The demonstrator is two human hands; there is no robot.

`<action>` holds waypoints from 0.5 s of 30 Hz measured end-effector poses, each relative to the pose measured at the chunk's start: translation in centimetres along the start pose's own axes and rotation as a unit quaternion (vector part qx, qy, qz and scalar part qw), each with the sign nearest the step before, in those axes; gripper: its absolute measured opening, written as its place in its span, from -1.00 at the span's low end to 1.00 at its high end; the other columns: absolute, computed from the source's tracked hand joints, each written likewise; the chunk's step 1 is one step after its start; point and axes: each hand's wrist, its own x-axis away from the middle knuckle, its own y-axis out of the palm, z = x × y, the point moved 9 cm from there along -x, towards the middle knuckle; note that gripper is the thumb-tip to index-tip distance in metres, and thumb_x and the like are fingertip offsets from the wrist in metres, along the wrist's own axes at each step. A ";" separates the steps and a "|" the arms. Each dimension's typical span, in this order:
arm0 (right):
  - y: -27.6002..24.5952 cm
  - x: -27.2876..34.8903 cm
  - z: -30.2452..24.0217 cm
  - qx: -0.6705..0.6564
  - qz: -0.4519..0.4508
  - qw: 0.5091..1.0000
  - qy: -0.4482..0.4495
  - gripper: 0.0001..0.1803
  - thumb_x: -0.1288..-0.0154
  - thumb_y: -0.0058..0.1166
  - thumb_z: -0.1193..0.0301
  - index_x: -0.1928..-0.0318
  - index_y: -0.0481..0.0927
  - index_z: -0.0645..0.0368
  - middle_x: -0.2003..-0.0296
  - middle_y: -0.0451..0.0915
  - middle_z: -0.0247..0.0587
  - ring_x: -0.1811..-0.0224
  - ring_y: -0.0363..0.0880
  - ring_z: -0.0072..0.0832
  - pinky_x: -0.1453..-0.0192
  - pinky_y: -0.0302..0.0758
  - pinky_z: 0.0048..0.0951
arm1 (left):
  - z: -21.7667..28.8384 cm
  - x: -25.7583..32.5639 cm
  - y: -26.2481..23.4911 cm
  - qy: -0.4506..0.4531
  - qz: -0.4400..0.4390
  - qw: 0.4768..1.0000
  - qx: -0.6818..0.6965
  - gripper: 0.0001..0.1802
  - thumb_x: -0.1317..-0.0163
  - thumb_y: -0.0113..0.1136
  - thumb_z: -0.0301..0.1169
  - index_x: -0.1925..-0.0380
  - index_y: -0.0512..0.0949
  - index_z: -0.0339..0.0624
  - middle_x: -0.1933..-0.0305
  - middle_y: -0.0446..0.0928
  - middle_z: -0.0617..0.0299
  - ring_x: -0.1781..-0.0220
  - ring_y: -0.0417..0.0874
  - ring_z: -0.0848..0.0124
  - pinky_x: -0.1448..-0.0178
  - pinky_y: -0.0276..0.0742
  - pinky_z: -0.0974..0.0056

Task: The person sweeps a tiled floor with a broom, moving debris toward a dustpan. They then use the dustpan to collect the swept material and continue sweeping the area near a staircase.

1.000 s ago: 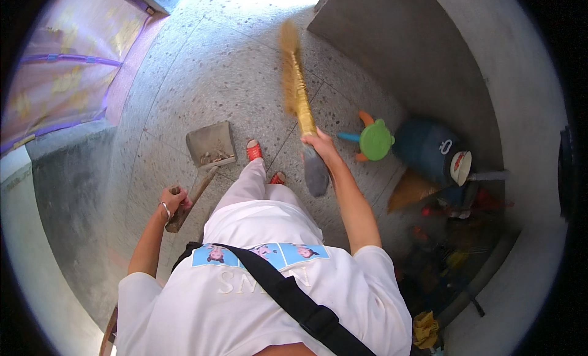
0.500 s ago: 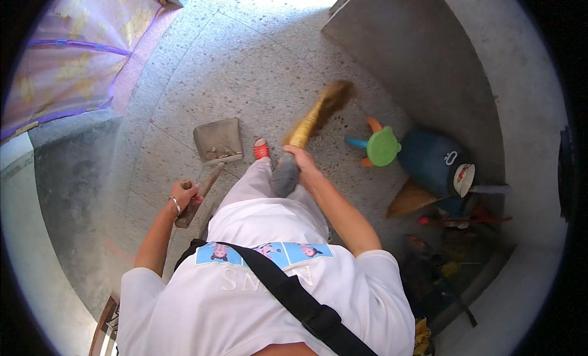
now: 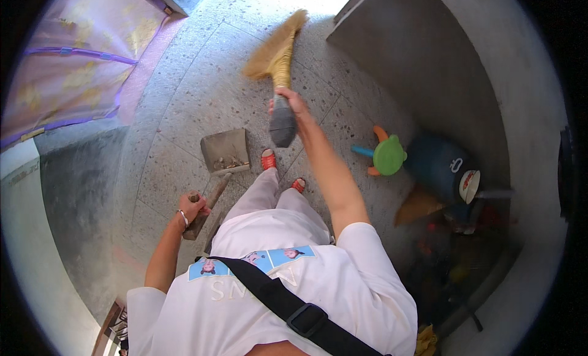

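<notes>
My right hand (image 3: 290,105) grips a straw hand broom (image 3: 273,55) by its grey handle, with the bristles spread on the speckled stone floor ahead of me. My left hand (image 3: 192,206) is closed around the wooden handle of a grey metal dustpan (image 3: 225,150). The pan rests flat on the floor just left of my red sandals (image 3: 268,159) and holds a small heap of debris at its near edge. The broom's bristles lie beyond the pan, up and to its right.
A grey concrete wall (image 3: 416,62) rises at the right. Beside it stand a green and orange plastic toy (image 3: 387,155), a dark blue container (image 3: 438,163) and a cluttered pile. A purple-trimmed curtain (image 3: 67,80) hangs at the upper left.
The broom has swung from low near my feet out forward, its bristles now farther ahead on the floor. The dustpan and my left hand have stayed put.
</notes>
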 end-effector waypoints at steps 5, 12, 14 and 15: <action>-2.8 2.2 -3.7 0.156 0.081 0.983 -0.060 -0.74 -0.01 0.07 0.37 0.36 0.35 0.26 0.62 0.46 -0.13 0.67 0.47 -0.37 0.55 0.50 -0.35 | -0.1 0.5 0.0 -0.001 0.013 0.999 0.036 -0.85 -0.09 0.10 -0.47 0.55 0.37 -0.30 0.63 0.45 0.17 0.62 0.54 0.40 0.50 0.58 0.34; -7.6 -1.4 -5.6 0.243 0.163 0.956 0.036 -0.74 -0.05 0.04 0.31 0.37 0.34 0.23 0.63 0.47 -0.13 0.65 0.48 -0.39 0.56 0.50 -0.34 | 0.5 0.4 0.2 0.008 0.000 0.999 0.051 -0.81 -0.09 0.10 -0.45 0.59 0.35 -0.28 0.67 0.43 0.19 0.66 0.51 0.42 0.53 0.56 0.34; -6.2 -1.8 -7.1 0.211 0.102 0.970 0.068 -0.72 -0.06 0.03 0.28 0.34 0.34 0.21 0.62 0.47 -0.13 0.66 0.48 -0.39 0.56 0.50 -0.33 | 0.1 0.3 0.0 0.005 0.001 1.000 0.015 -0.79 -0.09 0.12 -0.42 0.60 0.35 -0.26 0.69 0.42 0.20 0.68 0.50 0.42 0.53 0.56 0.32; -5.7 -2.0 -7.8 0.194 0.070 0.975 0.084 -0.71 -0.06 0.03 0.27 0.32 0.34 0.21 0.61 0.47 -0.13 0.66 0.48 -0.39 0.56 0.50 -0.32 | -0.4 0.2 -0.3 0.006 0.010 1.000 -0.017 -0.78 -0.08 0.13 -0.40 0.61 0.36 -0.25 0.70 0.41 0.21 0.70 0.50 0.42 0.53 0.56 0.30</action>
